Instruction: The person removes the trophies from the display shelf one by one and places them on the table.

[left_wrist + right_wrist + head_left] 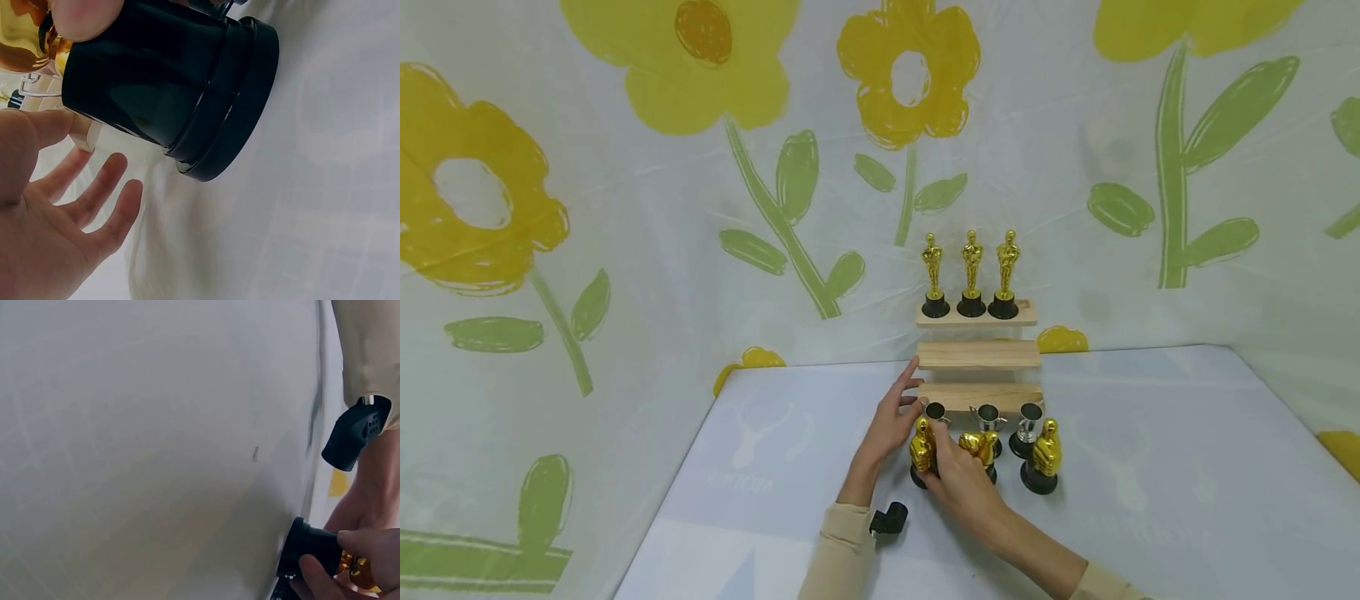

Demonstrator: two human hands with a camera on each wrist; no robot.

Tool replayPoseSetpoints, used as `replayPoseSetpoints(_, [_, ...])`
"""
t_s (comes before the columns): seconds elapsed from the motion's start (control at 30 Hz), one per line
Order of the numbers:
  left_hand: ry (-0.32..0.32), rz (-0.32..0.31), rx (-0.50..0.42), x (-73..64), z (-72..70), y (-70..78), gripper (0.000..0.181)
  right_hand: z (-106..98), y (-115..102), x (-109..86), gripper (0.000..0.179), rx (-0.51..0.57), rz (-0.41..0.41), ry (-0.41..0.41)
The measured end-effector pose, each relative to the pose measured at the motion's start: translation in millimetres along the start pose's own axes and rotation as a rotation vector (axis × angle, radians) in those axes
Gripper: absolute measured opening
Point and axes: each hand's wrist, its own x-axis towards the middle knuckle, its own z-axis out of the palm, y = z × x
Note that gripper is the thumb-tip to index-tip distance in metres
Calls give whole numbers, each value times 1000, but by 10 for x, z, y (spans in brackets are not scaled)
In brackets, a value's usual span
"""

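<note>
My right hand (964,482) pinches a gold statuette trophy (921,446) by its black base (312,547), thumb on one side and fingers on the other. Large in the left wrist view, that black base (150,81) sits close to my left palm. My left hand (892,423) reaches along the left end of a stepped wooden rack (977,356), fingers spread and fingertips at its edge. Beside my right hand is a second gold statuette (976,444), partly hidden by the hand. A third statuette (1047,450) stands upright further right.
Several small silver cups stand before the lowest step, including a left cup (936,411), a middle cup (988,415) and a right cup (1029,425). Three gold statuettes (972,262) line the top step. A flowered cloth (662,250) hangs behind the white table (1150,467).
</note>
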Motion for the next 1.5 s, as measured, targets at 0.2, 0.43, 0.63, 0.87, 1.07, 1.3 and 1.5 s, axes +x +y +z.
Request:
replayPoseSetpoints(0.2, [6,18,11,9,1,18,64,-8,-7,-11,73,-17,-3,6])
replayPoseSetpoints(0.43, [9,26,24,9,-1,57,65,-24,-10,-17,71,-19,26,-18])
replayPoseSetpoints(0.63, [8,21,30,47,41,-35,65,-14,9,-30,71,-29,30,-5])
replayPoseSetpoints(0.87, [23,12,45,136,107,-330,67,-46,14,-77,81,-25,55,-25])
replayPoseSetpoints(1.07, [26,14,59,149,82,-384,67,-141,-38,-131,88,-12,26,-50])
replayPoseSetpoints(1.3, [27,6,43,114,77,-389,67,-343,-135,-182,93,37,34,-82])
replayPoseSetpoints(1.5, [26,-2,41,120,89,-404,68,-663,-234,-174,79,83,112,-90])
